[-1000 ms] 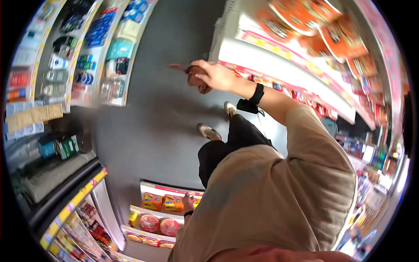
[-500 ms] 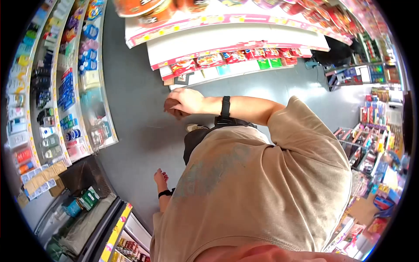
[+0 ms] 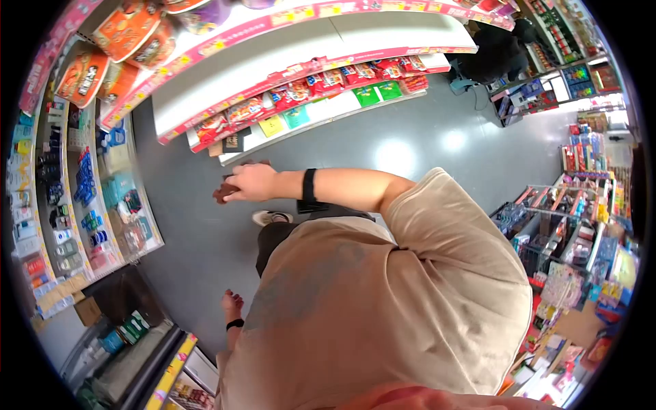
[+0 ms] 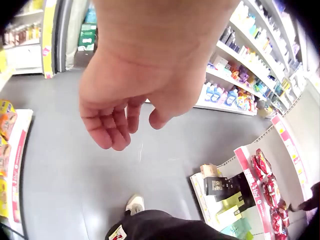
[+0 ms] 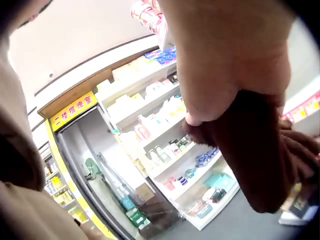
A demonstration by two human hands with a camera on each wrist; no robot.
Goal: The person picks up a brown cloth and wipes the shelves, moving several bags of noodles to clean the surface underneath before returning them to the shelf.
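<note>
My right hand (image 3: pixel 253 182), stretched forward over the floor in the head view, grips a reddish-brown object (image 3: pixel 224 191) with small parts sticking out at its sides. Close up in the right wrist view, this brown object (image 5: pixel 255 155) fills the palm and reaches down past the hand; its kind I cannot tell. Low at my side hangs my left hand (image 3: pixel 232 301), holding nothing. Its fingers (image 4: pixel 112 130) are loosely bent over the grey floor in the left wrist view.
Ahead stands a white shelf unit (image 3: pixel 321 41) with red snack packs (image 3: pixel 324 82) and orange tubs (image 3: pixel 126 31). Toiletry shelves (image 3: pixel 147 249) line the left side. A dark bin-like recess (image 3: pixel 130 294) holds boxes. Stocked racks (image 3: pixel 553 205) stand to the right, and a black shape (image 3: pixel 492 55) lies beyond the shelf end.
The view has turned rightward, so the snack shelf now spans the area ahead. My right hand keeps hold of the brown object; my left hand has come away from the low shelf beside it.
</note>
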